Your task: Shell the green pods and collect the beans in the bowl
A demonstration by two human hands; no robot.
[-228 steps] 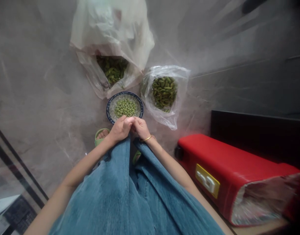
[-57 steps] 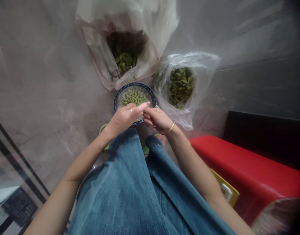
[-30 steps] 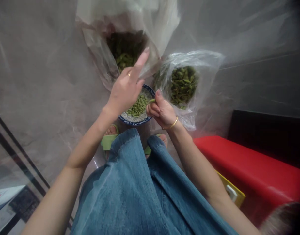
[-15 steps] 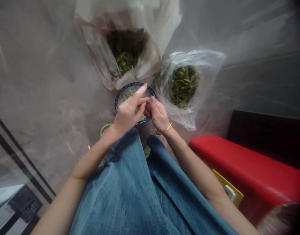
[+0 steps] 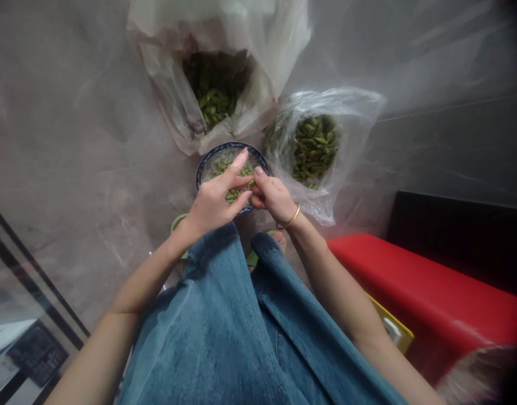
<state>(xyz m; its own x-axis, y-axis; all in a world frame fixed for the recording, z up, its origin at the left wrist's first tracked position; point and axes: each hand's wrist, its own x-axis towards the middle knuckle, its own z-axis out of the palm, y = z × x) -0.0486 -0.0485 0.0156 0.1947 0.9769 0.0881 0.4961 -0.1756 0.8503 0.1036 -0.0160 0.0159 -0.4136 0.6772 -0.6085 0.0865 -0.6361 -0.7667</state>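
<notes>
Over a bowl with a blue patterned rim (image 5: 202,161), my two hands meet at a small green bean pod (image 5: 252,183). My right hand (image 5: 277,198) pinches the pod between thumb and curled fingers. From the other side my left hand (image 5: 218,198) has its thumb and a finger at the pod, while another finger points out straight. Shelled green beans (image 5: 232,196) lie in the bowl, partly covered by my left hand. The pod is small, and my fingers hide much of it.
Beyond the bowl stands a large whitish plastic bag (image 5: 165,79) of green pods (image 5: 216,104). A clear bag (image 5: 355,124) of pods (image 5: 315,146) lies to its right. A red stool-like object (image 5: 427,281) is by my right arm, a box (image 5: 13,343) at lower left.
My left thumb has come apart a little from its neighbouring finger, and both hands have shifted slightly. More of the beans in the bowl shows. The bags have stayed put.
</notes>
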